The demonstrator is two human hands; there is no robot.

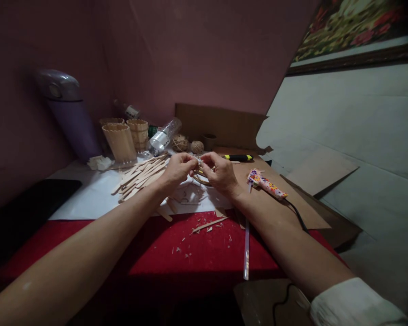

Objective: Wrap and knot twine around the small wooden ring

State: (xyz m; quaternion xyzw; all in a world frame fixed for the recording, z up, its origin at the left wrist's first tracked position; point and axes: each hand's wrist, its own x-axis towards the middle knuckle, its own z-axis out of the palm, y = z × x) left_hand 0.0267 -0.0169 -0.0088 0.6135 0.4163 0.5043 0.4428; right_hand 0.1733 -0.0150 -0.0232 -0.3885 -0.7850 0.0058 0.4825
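Note:
My left hand (181, 168) and my right hand (220, 171) meet above the middle of the table, fingertips pinched together. Between them is something small and pale that I cannot make out. Under the fingers shows part of a round, yellowish ring-like thing (201, 180), mostly hidden. Close to my left hand lies a loose pile of wooden craft sticks (139, 177) on white paper (88, 199). Just beyond my right hand rests a black and yellow utility knife (240, 157). A flower-patterned glue gun (267, 184) lies to the right on cardboard.
At the back left stand stick-built cups (119, 142), a purple flask (73, 120) and a clear plastic bottle (165, 136). Balls of twine (197, 146) sit beside a small dark pot (209, 142). A clear glue stick (246, 253) and wood scraps (209, 225) lie on red cloth (149, 258).

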